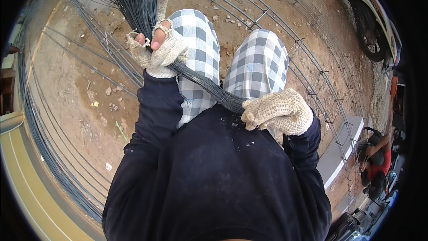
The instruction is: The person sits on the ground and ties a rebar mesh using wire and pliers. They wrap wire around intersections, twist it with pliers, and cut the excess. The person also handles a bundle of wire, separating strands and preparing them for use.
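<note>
1. Dark wire point(203, 81) lies in one bundle, slanting across your checked trousers point(192, 35), its strands splayed at the far end.
2. Your gloved left hand point(165, 48) curls closed around the bundle below that splay, one finger pointing up alongside it.
3. Your gloved right hand point(278, 112) closes over the near end, which it hides; its fingertips are partly out of sight.
4. Between your hands, the wire runs ungripped.
5. Rods point(108, 43) lie on the ground point(76, 89) to your left.

We see dull, matt metal in the wire bundle point(198, 78), coarse knitted cloth in the gloves point(290, 112), rough, gritty earthen ground point(96, 120).
</note>
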The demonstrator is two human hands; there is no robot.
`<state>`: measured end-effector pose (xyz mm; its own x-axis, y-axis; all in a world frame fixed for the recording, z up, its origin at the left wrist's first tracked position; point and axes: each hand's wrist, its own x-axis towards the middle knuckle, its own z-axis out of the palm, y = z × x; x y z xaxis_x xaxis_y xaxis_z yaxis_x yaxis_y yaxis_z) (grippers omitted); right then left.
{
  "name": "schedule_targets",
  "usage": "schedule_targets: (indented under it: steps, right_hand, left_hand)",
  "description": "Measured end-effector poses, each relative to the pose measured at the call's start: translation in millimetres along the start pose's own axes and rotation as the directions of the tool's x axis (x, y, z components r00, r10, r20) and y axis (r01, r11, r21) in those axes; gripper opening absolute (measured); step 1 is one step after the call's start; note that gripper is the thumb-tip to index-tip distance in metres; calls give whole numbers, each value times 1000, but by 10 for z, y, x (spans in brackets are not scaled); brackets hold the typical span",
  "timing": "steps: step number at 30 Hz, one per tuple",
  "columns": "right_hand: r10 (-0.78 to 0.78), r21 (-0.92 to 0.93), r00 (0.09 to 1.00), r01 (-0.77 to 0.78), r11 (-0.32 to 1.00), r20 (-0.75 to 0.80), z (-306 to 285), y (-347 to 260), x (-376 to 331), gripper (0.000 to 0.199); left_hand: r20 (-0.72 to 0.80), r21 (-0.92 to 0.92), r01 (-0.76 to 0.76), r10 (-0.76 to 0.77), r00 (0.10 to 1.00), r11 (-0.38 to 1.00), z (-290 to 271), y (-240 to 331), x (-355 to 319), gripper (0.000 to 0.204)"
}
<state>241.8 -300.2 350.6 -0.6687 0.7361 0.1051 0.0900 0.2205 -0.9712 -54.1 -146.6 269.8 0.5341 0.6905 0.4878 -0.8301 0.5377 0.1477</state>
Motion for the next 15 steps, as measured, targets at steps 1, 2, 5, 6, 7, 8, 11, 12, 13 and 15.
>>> schedule_targets:
  steps: [1, 2, 5, 6, 7, 8, 11, 12, 13, 15]
  right_hand:
    - [74, 183, 990, -52, 982, -117, 16, -31, -6, 24]
    - [112, 230, 952, -45, 972, -286, 28, -69, 3, 25]
    - [319, 390, 783, -107, 914, -533, -56, -76, 208, 29]
    - [489, 374, 766, -345, 861, -417, -89, -31, 326, 32]
    - [680, 318, 656, -602, 733, -327, -103, 6, 423, 35]
    - [760, 199, 615, -734, 649, -211, -95, 28, 490, 42]
    - [628, -17, 778, -627, 778, 24, -12, 49, 566, 44]
    - [536, -41, 841, -535, 844, 71, -10, 37, 554, 43]
    - [587, -166, 809, -575, 801, 24, 12, 42, 555, 41]
    - [559, -8, 828, -560, 829, -43, 26, 44, 535, 37]
  left_hand:
    - [85, -22, 31, -29, 996, 999, -10, -5, 16, 35]
    - [172, -43, 64, -55, 984, 997, -14, -10, 36, 35]
    - [249, -52, 32, -18, 968, 998, 8, -25, 71, 39]
    - [322, -46, 44, -27, 946, 998, 9, -24, 94, 51]
    - [317, -44, 56, -40, 948, 997, 23, -26, 80, 52]
    - [311, -43, 69, -52, 949, 997, 24, -24, 73, 53]
    - [103, -35, 82, -78, 992, 996, 9, -14, -22, 37]
    - [67, -19, 72, -71, 995, 997, -21, -1, -34, 37]
    - [37, -2, 58, -58, 998, 998, -50, 20, -49, 37]
    - [-1, -151, 33, -34, 999, 988, -127, 4, -55, 36]
